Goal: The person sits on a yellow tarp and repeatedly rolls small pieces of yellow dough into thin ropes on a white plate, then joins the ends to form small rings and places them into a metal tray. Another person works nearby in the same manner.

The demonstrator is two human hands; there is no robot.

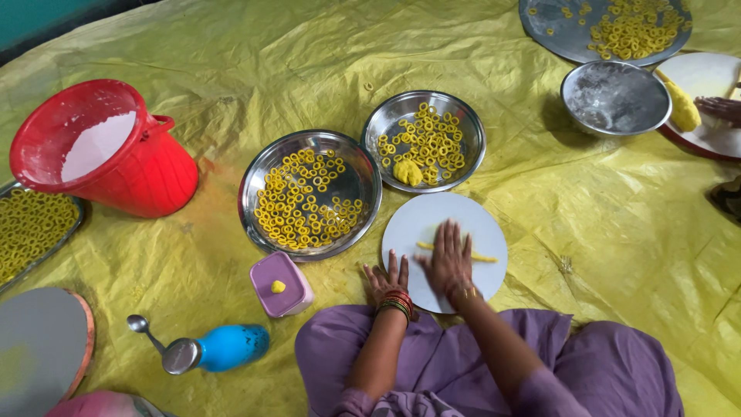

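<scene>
Right hand [449, 261]: your flat, open palm on the dough strand [485, 257] — uneven pressure may snap it.
Left hand [388, 279]: open, steadying the white board [478, 224] — it may slide.

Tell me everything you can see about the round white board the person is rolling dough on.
The round white board is a flat, smooth disc, plastic or coated by its look, lying level on the yellow sheet just in front of the person's knees. A thin yellow dough rope lies across its middle. The right hand presses flat on that rope, and the left hand rests on the board's near-left edge. The steel plate of dough rings sits just beyond it; whether they touch is unclear.
</scene>
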